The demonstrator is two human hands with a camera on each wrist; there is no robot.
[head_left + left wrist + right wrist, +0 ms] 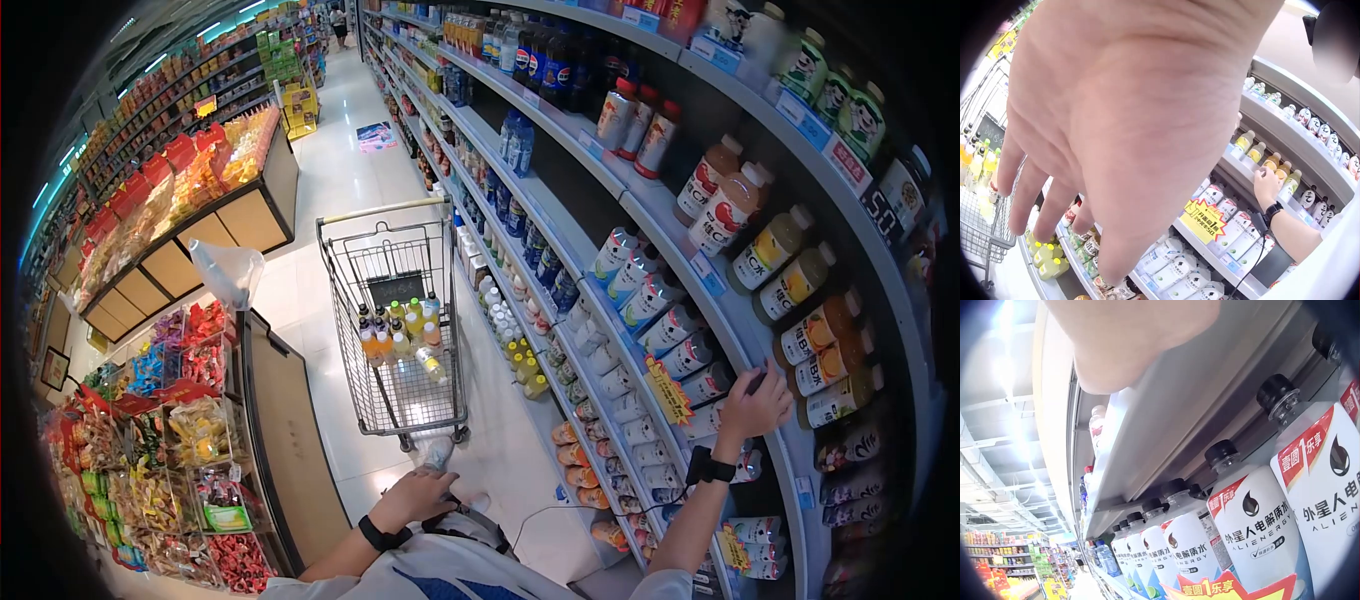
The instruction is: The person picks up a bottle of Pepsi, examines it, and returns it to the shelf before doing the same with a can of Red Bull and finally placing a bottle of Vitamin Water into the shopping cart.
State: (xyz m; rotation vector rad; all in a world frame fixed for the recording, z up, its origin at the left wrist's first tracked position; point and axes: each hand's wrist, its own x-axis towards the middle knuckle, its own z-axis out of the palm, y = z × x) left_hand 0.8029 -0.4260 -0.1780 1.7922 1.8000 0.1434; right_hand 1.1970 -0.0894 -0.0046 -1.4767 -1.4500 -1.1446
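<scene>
My right hand (pixel 757 402) reaches to the shelf on the right, at the front of a row of orange-drink bottles (pixel 822 368). In the left wrist view its fingers overlap an orange bottle (pixel 1270 162); I cannot tell whether they grip it. The right wrist view has only bare skin (pixel 1129 344) at the top, with the fingers hidden. Low before my body, my left hand (pixel 425 495) hangs with relaxed fingers and holds nothing. White-labelled bottles with black caps (pixel 1254 519) line the shelf below the right hand.
A metal shopping cart (pixel 462 330) stands ahead in the aisle, with several drink bottles (pixel 400 330) inside. Bins of wrapped snacks (pixel 200 430) flank the left side. Yellow price signs (pixel 667 388) stick out from the shelf edge. A thin cable (pixel 560 507) runs to the right wrist.
</scene>
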